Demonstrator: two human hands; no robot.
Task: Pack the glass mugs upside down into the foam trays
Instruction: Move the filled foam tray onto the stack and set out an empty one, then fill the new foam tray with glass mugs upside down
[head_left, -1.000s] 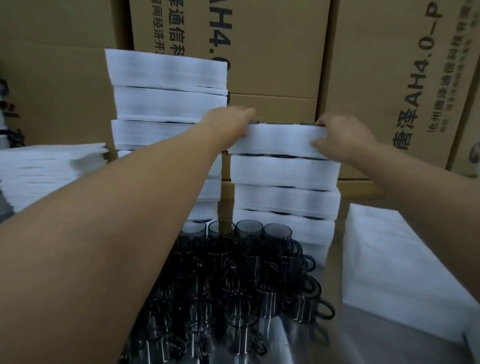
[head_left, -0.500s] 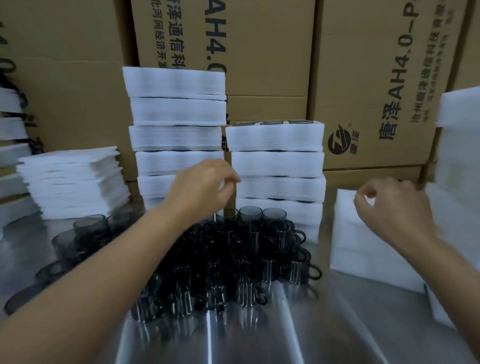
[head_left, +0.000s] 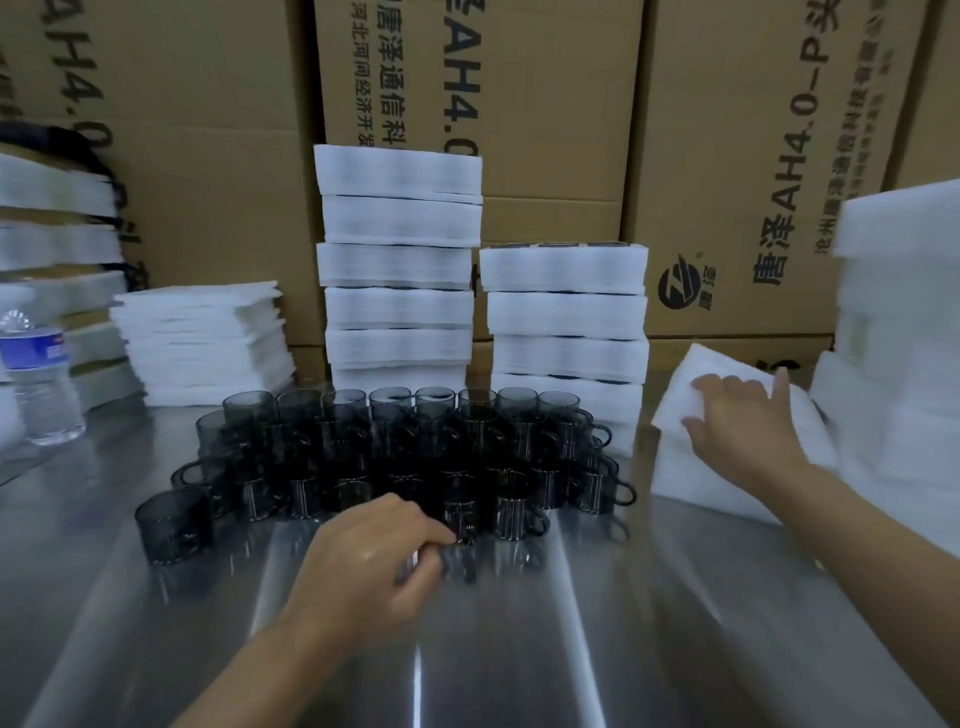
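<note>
Several dark smoked-glass mugs (head_left: 405, 457) stand packed together on a shiny metal table (head_left: 519, 649). My left hand (head_left: 374, 561) is at the cluster's front edge, fingers curled round a front mug that the hand mostly hides. My right hand (head_left: 743, 431) lies on the top white foam tray (head_left: 691, 374) of a pile at the right, fingers spread, lifting its near edge. Two stacks of filled foam trays stand behind the mugs, a taller stack (head_left: 397, 260) on the left and a shorter stack (head_left: 566, 312) on the right.
A pile of thin foam sheets (head_left: 200, 343) lies at the back left, a water bottle (head_left: 36, 379) beside it. More foam blocks (head_left: 893, 322) rise at the far right. Cardboard boxes (head_left: 519, 104) wall off the back.
Both hands have come down from the top tray of the shorter stack. My left hand dropped to the front mugs and my right moved onto the foam pile at the right.
</note>
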